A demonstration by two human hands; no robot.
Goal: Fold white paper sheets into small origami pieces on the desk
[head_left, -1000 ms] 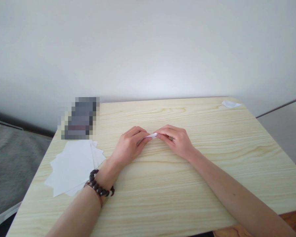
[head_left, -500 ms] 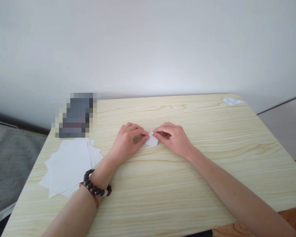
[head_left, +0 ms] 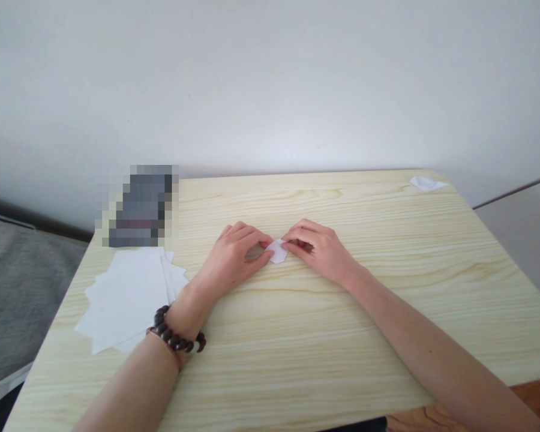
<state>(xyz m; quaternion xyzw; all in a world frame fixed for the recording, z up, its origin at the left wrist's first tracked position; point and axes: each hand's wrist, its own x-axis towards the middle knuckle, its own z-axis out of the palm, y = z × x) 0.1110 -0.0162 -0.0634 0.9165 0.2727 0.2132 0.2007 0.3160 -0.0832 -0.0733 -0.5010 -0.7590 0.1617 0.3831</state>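
Observation:
Between my two hands is a small folded piece of white paper (head_left: pixel 278 252), held just over the middle of the table. My left hand (head_left: pixel 239 252) pinches its left edge between thumb and fingers. On the other side, the thumb and fingertips of my right hand (head_left: pixel 318 247) close on its upper right edge. The fingertips cover parts of both edges. Dark beads and a thin cord circle my left wrist.
A loose stack of white paper sheets (head_left: pixel 128 300) lies at the left of the wooden table (head_left: pixel 297 336). Behind it is a dark, pixelated flat object (head_left: pixel 141 207). Another folded white paper (head_left: pixel 427 183) rests near the far right corner. A pale wall (head_left: pixel 270 90) borders the back edge.
The left thumb and fingers have shifted slightly on the folded paper. Both hands keep their pinch, and the whole view has moved a little.

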